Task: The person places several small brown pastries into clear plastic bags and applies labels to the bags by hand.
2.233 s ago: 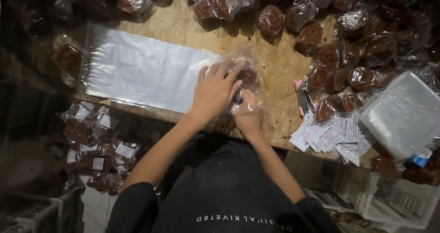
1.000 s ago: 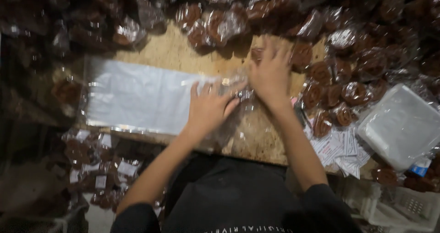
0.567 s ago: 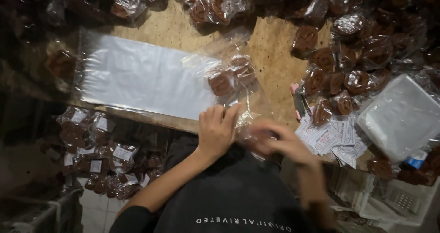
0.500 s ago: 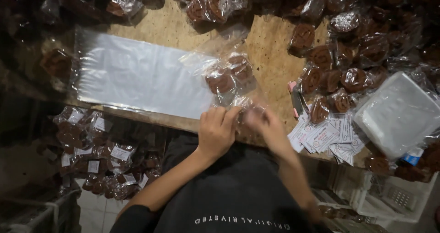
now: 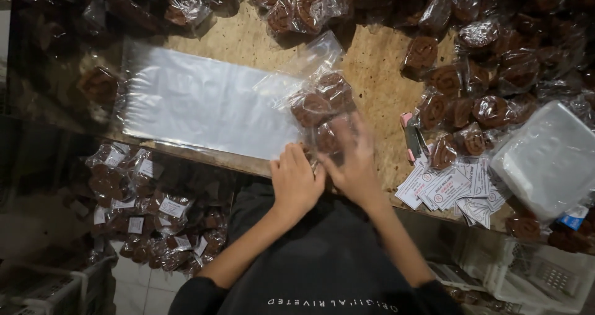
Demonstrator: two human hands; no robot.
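Both hands are closing their grip on the near end of a clear bag lying on the wooden worktop, with brown rolled pieces inside. The left hand is pinching the bag's edge, fingers curled; the right hand, blurred, is pressing flat over the lowest piece. Half a second ago they were meeting lower, at the worktop's near edge; now they are sitting further up the bag. Forearms are converging from the body, wrists low, beside the flat plastic sheets.

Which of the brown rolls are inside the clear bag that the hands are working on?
The three rolls directly above both hands, left hand and right hand, share one clear bag; the other rolls lie separately wrapped.
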